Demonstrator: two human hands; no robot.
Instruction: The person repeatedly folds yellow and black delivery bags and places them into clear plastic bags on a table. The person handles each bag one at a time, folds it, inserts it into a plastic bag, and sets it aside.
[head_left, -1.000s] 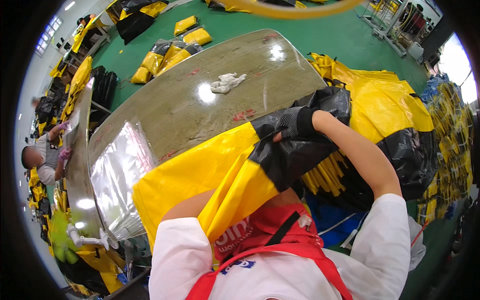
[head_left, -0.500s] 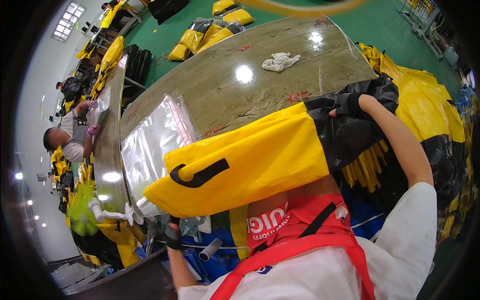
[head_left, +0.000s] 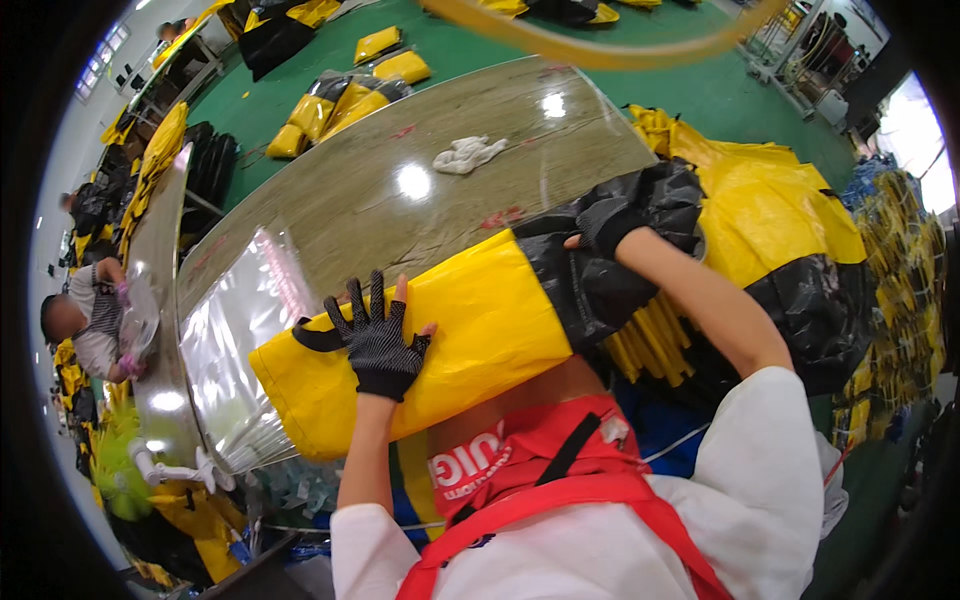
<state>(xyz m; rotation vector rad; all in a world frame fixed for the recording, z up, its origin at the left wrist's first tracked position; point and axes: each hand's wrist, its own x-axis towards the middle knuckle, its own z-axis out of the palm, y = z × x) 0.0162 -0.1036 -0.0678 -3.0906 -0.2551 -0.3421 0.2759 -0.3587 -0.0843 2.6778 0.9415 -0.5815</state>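
Observation:
A long yellow bag (head_left: 490, 325) with a black end lies flat across the near side of the table. My left hand (head_left: 385, 345), in a dark fingerless-tipped glove, rests on the yellow part with its fingers spread. Part of a black strap (head_left: 318, 335) shows beside those fingers; the hand covers the rest. My right hand (head_left: 612, 228), gloved the same way, is on the black end (head_left: 560, 270), its fingers bent against the crumpled material and its thumb pointing left. Dark glove against dark material makes those fingers hard to separate.
Clear plastic sleeves (head_left: 240, 325) lie left of the bag. A white cloth (head_left: 470, 155) sits farther back on the table (head_left: 350, 215). More yellow-and-black bags (head_left: 770, 210) are heaped at right. A small green fan (head_left: 120, 455) and a co-worker (head_left: 90, 315) are at left.
My left hand has come up from below the bag's near edge and now lies spread on the yellow part, over the strap. My right hand stays on the black end. The whole view has shifted.

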